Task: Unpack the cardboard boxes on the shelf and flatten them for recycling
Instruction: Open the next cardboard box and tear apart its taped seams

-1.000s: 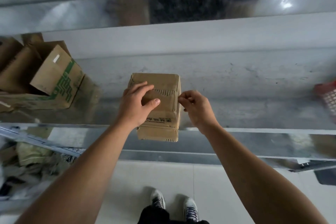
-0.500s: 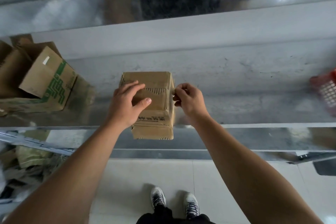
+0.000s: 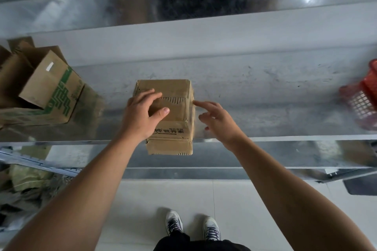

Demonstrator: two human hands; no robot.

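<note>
Fingers (image 3: 149,97) of left hand (image 3: 140,118) press flat on box (image 3: 175,87), evidently steadying it; right hand (image 3: 218,120), at 3 o'clock, spread loose, index touching its edge.

A blurred red basket (image 3: 365,96) at 3 o'clock and an open carton (image 3: 51,87) at 9 o'clock run off the frame, while the left hand (image 3: 140,116) hides part of the top of the small box (image 3: 173,89).

Head view, steeply down, shelf (image 3: 265,108) near
</note>
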